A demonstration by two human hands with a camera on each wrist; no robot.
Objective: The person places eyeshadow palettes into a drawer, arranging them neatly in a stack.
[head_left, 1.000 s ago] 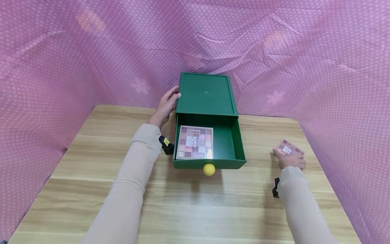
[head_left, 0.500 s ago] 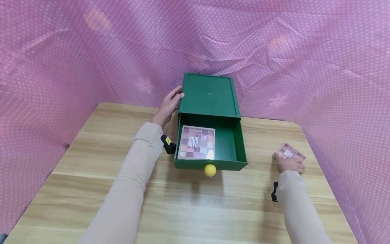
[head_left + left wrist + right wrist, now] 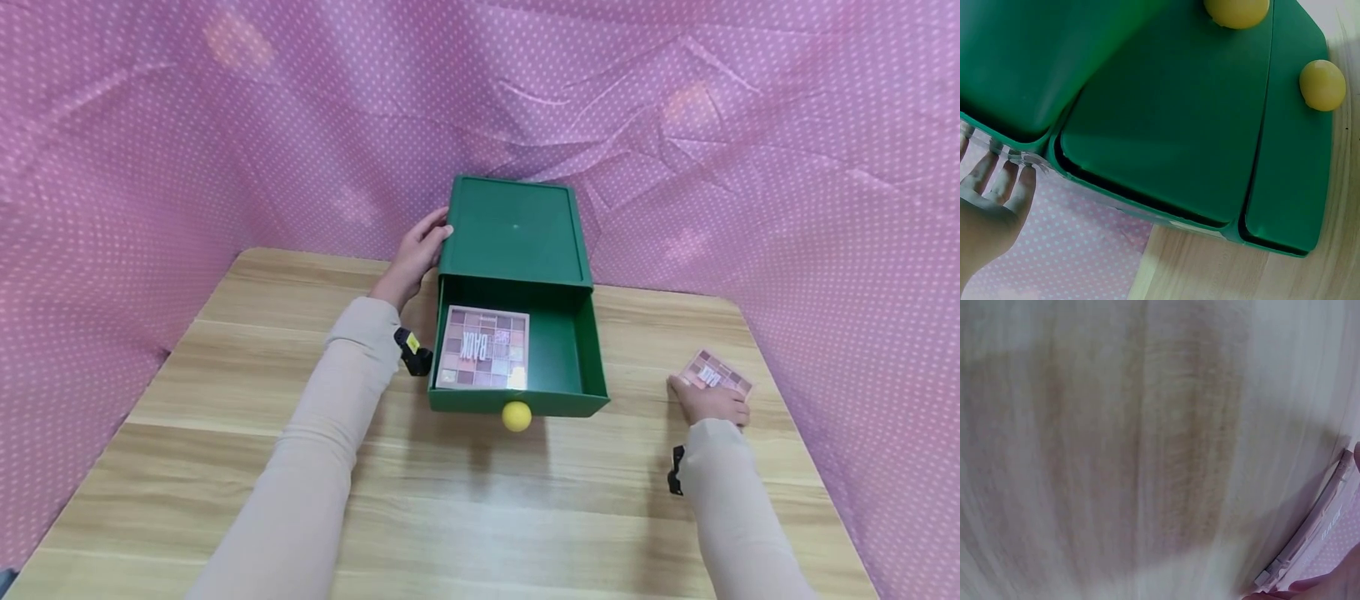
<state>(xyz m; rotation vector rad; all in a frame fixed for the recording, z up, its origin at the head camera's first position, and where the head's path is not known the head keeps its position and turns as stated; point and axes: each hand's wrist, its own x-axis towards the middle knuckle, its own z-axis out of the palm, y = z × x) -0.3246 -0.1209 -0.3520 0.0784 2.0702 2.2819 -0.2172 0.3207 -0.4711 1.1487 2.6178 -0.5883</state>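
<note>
Touching the left side of a green drawer unit (image 3: 517,229), the left hand (image 3: 411,258) has its fingers straight rather than wrapped round anything; the left wrist view shows fingertips meeting the unit's side wall, a contact the head view partly hides. From above, only the top drawer (image 3: 555,350) shows, standing out from the unit, with a yellow knob (image 3: 516,417) on its front and a large palette (image 3: 483,348) lettered BACK lying in its left part. The left wrist view adds what the head view conceals: a middle front (image 3: 1166,137) with a middle knob (image 3: 1237,9), cut by the frame, and a bottom front (image 3: 1291,156) with a bottom knob (image 3: 1322,85).

Near the right edge of the wooden table (image 3: 187,417), the right hand (image 3: 712,404) grips a small palette (image 3: 712,368), thumb on one side and fingers on the other. The head view gives its lid, with coloured squares and lettering; the right wrist view gives its thin edge, low on the right, and otherwise mostly blurred wood grain. I cannot tell whether the small palette lies flat or is slightly raised. A pink dotted cloth (image 3: 375,100) hangs behind the table
</note>
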